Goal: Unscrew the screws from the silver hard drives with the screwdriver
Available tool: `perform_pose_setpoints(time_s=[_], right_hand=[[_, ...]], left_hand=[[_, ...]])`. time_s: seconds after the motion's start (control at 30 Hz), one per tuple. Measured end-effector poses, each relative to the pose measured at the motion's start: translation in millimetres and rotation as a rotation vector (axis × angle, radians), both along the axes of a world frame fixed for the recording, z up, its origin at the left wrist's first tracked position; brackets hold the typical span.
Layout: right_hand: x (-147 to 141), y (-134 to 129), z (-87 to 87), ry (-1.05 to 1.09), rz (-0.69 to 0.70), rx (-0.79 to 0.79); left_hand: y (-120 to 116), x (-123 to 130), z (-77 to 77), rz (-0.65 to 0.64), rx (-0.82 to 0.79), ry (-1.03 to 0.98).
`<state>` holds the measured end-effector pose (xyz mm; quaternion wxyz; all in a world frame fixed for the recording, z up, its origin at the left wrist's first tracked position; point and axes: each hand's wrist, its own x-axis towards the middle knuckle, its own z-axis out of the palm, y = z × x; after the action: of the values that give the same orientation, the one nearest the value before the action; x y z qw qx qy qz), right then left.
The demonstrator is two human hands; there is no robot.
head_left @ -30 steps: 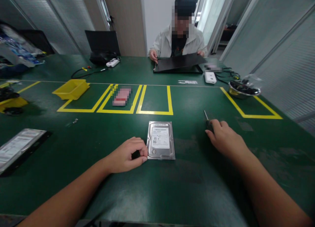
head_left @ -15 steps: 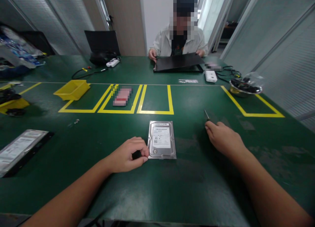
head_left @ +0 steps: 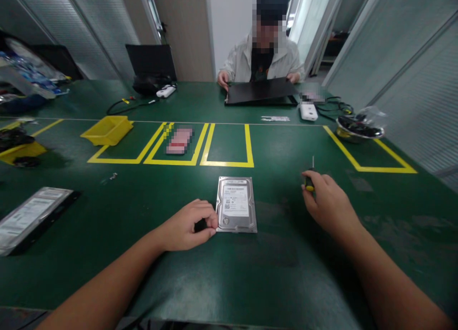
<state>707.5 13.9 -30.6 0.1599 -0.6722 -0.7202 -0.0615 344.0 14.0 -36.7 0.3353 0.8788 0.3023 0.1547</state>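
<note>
A silver hard drive (head_left: 236, 203) with a white label lies flat on the green table, label side up. My left hand (head_left: 198, 225) is beside it, fingers curled and closed at the drive's lower left edge. To the right of the drive, my right hand (head_left: 327, 201) is closed on a small screwdriver (head_left: 309, 181) with a black and yellow handle. Its thin shaft points up and away from me, above the table. A second hard drive (head_left: 32, 215) rests on a dark piece at the far left.
Yellow tape frames (head_left: 227, 164) mark the table, with a yellow bin (head_left: 107, 130) and a pink blurred object (head_left: 179, 141) on the left side. A metal bowl (head_left: 359, 128) of dark parts stands back right. Across the table, a person holds a black panel (head_left: 261, 90).
The screwdriver has swung from tilting left to nearly upright, and its handle now shows. My right hand has shifted slightly right. My left hand stays at the drive.
</note>
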Motion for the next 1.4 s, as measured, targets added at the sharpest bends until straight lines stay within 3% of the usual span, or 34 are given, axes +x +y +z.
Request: perform_pose_setpoints(time_s=[1.0, 1.27, 1.4], right_hand=[[-7.6, -7.4, 7.6, 0.124, 0.133, 0.229], [-24.5, -30.9, 35.4, 0.559, 0.08, 0.371], [-44.1, -39.5, 59.5, 0.799, 0.2, 0.36]], left_hand=[[-0.3, -0.7, -5.1, 0.012, 0.011, 0.013], [-0.2, -2.1, -5.2, 0.018, 0.007, 0.006], [-0.2, -2.4, -3.3, 0.021, -0.003, -0.003]])
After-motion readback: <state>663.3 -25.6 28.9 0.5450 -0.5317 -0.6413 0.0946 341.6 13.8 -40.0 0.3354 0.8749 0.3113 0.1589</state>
